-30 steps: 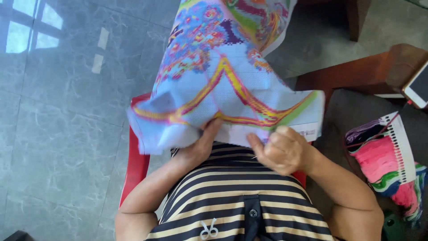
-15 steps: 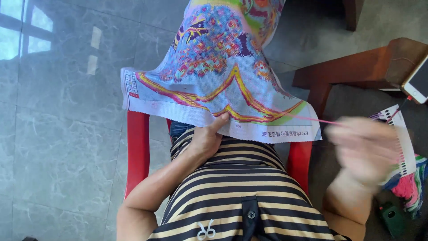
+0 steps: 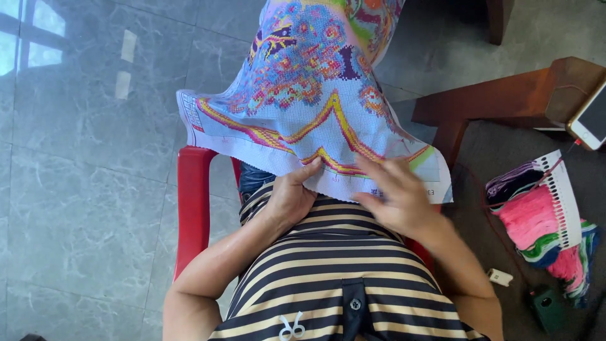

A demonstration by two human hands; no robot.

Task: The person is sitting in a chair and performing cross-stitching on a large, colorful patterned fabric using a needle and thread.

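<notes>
A large cross-stitch canvas [image 3: 309, 95] with a bright multicoloured pattern drapes over my lap and away from me. My left hand [image 3: 291, 197] pinches its near edge from below, thumb on top of the cloth. My right hand [image 3: 394, 197] lies on the canvas's near right corner, fingers spread and pressing on the yellow and red border. Whether the right fingers hold a needle is hidden. I wear a black and cream striped shirt [image 3: 341, 271].
I sit on a red plastic chair [image 3: 192, 202] over a grey tiled floor. At the right are a brown wooden stool [image 3: 505, 101], a white phone [image 3: 590, 117], a card of coloured thread skeins [image 3: 543, 218] and a small dark green object [image 3: 548, 307].
My right hand swung out to the right, pulling thread, then came back onto the canvas edge. The canvas has dropped lower and flatter over my lap. My left hand kept its hold.
</notes>
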